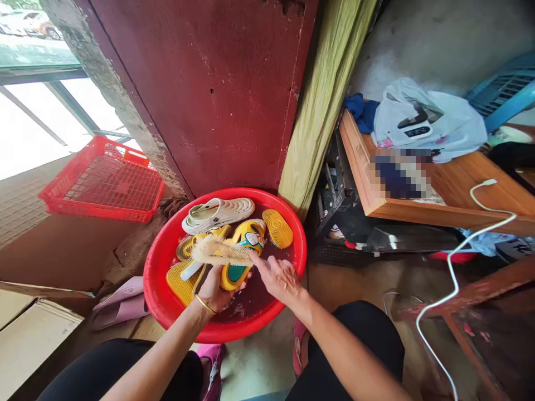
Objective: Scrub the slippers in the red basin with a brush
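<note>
A dark red wall (217, 94) fills the twelve o'clock part of the view, with a hanging green cloth (321, 106) at one o'clock beside it. At three o'clock stands a wooden table (455, 189) carrying a pale plastic bag (434, 122), and a white cable (451, 273) trails down from its edge. A red plastic crate (104, 181) sits at ten o'clock on a ledge.

In the centre is a red basin (161, 295) on the floor, with water in it and several shoes. At the basin's twelve o'clock edge lies a white clog (217, 213); at its one o'clock lies a yellow sole (277, 228), turned bottom up. A pink slipper (121, 303) lies on the floor just outside the basin at its eight o'clock.

The left hand (215, 291) (a thin gold bangle at the wrist) is clenched around the heel end of a yellow slipper (242, 250), which it holds tilted over the water near the basin's middle. The right hand (280, 277) comes in from four o'clock, its fingers pinched on the end of a pale bristle brush (219, 252) that lies across the slipper's top, touching it.
</note>
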Action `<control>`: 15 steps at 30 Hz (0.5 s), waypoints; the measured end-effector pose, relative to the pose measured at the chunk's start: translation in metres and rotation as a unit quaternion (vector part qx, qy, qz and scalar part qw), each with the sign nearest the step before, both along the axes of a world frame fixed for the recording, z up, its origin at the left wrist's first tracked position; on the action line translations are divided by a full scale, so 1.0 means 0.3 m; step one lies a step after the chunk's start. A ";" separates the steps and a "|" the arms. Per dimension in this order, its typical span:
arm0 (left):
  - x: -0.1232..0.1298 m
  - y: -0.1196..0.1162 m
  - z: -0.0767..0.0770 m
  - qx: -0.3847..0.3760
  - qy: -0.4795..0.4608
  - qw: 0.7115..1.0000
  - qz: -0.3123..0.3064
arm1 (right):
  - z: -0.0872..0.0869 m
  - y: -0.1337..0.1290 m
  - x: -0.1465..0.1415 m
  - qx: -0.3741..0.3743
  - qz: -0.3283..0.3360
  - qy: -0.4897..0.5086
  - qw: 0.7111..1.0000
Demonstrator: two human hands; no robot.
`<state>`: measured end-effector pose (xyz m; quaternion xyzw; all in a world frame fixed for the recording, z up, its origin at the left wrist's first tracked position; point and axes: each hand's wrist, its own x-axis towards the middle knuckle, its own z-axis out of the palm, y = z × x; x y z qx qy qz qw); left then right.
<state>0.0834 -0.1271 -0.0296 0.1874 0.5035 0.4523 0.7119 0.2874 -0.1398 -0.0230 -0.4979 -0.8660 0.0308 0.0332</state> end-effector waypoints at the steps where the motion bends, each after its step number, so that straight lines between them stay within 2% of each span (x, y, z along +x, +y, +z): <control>1: 0.002 0.001 0.004 0.000 -0.006 1.000 0.013 | -0.002 0.013 0.010 -0.007 -0.016 -0.005 1.000; 4: 0.004 0.003 0.019 0.018 0.002 0.998 0.054 | -0.010 0.039 0.044 -0.040 -0.091 0.019 0.995; 6: 0.007 0.000 0.022 0.040 0.018 0.998 0.051 | -0.013 0.041 0.059 -0.054 -0.130 0.050 0.989; 10: 0.010 -0.009 0.015 0.065 0.027 0.997 0.030 | 0.000 0.044 0.080 -0.057 -0.097 0.091 0.989; 15: -0.030 0.003 0.058 0.049 -0.006 0.997 0.067 | 0.017 0.087 0.125 -0.118 -0.180 0.103 0.971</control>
